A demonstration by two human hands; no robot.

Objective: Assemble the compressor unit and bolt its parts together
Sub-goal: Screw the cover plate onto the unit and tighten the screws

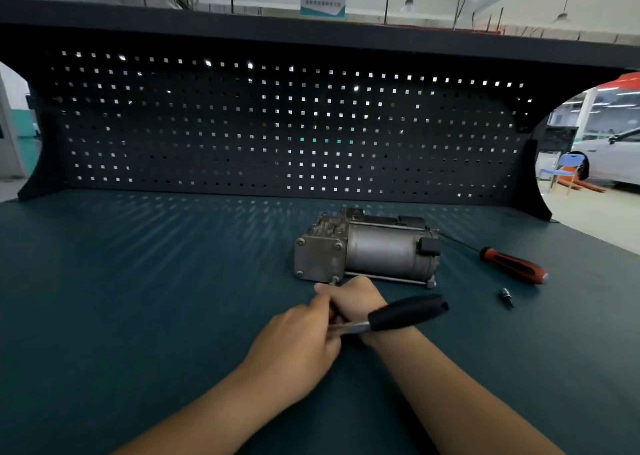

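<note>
The compressor (367,250) lies on the bench mat (138,281). Your right hand (353,298) grips the ratchet wrench (408,312) head at the lower end-plate bolt (334,279); your left hand (301,343) pinches its shank. Keep the head square on the bolt while swinging.

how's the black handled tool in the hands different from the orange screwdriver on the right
The black-handled tool is gripped by the left hand and right hand; the orange screwdriver lies untouched on the bench. The tool's handle is plain black, the screwdriver's orange with black. The tool's front end meets the compressor at its near lower corner; the screwdriver lies off to its right. Both have slim shafts.
</note>
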